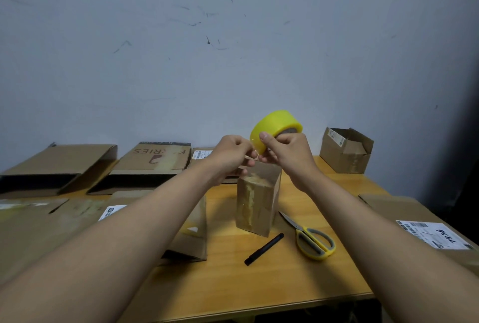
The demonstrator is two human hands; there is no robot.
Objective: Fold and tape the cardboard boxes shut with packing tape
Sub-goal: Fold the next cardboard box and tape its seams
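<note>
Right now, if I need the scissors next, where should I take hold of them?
By the yellow handle loops, from above with the right hand. The scissors lie flat and closed on the table, blades pointing away toward the small box, handles nearest you.

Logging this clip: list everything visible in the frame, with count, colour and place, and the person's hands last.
Roll of yellow packing tape: one, held above the table centre.
Small upright brown cardboard box: one, centre, below the hands.
Flattened brown cardboard boxes: several, left and back.
Open brown cardboard box: one, back right corner.
Brown carton with white shipping label: one, right edge.
Yellow-and-grey scissors: one, right of centre.
Black marker pen: one, beside the scissors.
Wooden table: one, orange-brown.
Left hand: pinches the tape end.
Right hand: grips the roll.
</note>
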